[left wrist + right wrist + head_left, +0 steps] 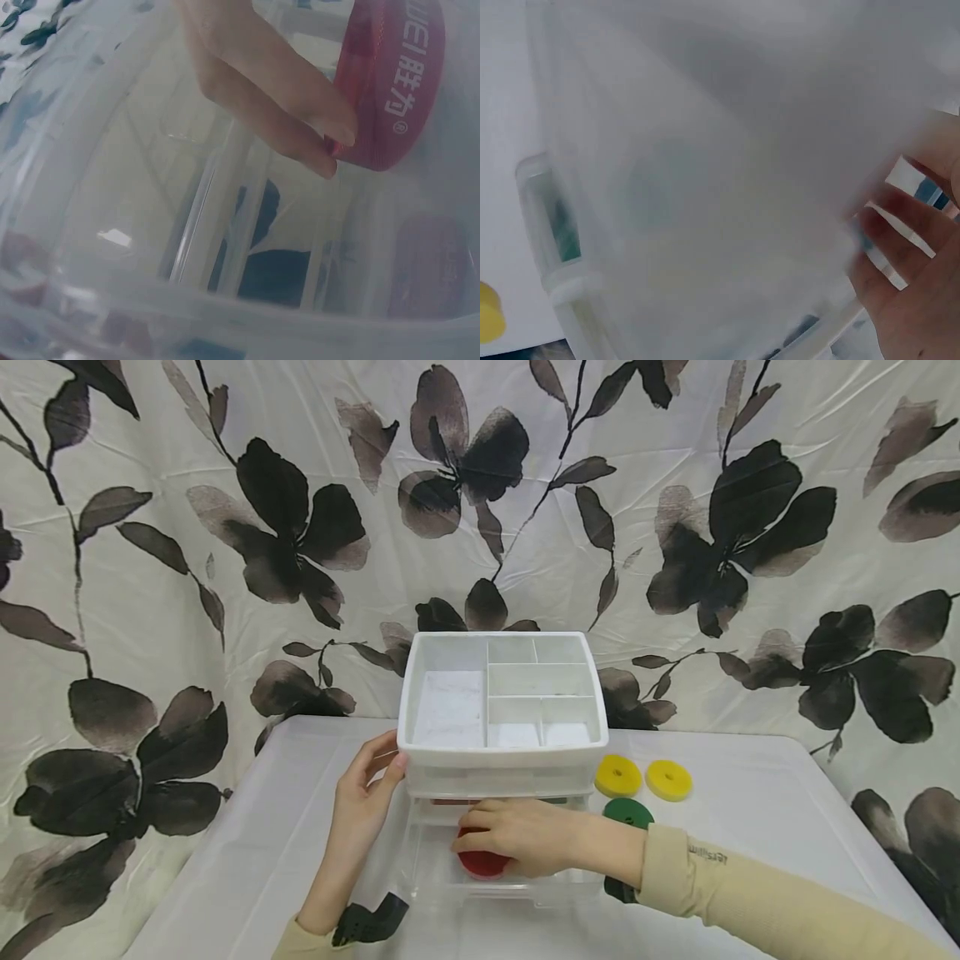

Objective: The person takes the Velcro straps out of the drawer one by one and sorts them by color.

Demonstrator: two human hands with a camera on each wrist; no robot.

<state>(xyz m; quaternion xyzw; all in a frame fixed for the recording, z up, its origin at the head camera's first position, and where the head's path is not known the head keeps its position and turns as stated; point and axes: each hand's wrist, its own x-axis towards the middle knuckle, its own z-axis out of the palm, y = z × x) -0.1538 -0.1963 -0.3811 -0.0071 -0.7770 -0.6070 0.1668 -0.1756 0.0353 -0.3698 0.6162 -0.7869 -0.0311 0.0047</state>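
Note:
My right hand [525, 835] grips a red tape roll [483, 862] inside the pulled-out clear drawer [431, 852]. Through the plastic, the left wrist view shows fingertips on the rim of this red roll [390, 82], which has white lettering. My left hand [367, 785] rests against the left side of the white drawer organizer [502, 760], its fingers extended and its thumb at the front corner. Strips of red and green show at the drawer's back, partly hidden under the organizer. A blurred pale surface fills most of the right wrist view.
Two yellow rolls, one nearer [618, 776] and one further right [669, 780], lie right of the organizer. A green roll [628, 812] is partly behind my right forearm. The organizer's top has several compartments. A floral curtain [480, 543] hangs behind the white table [750, 827].

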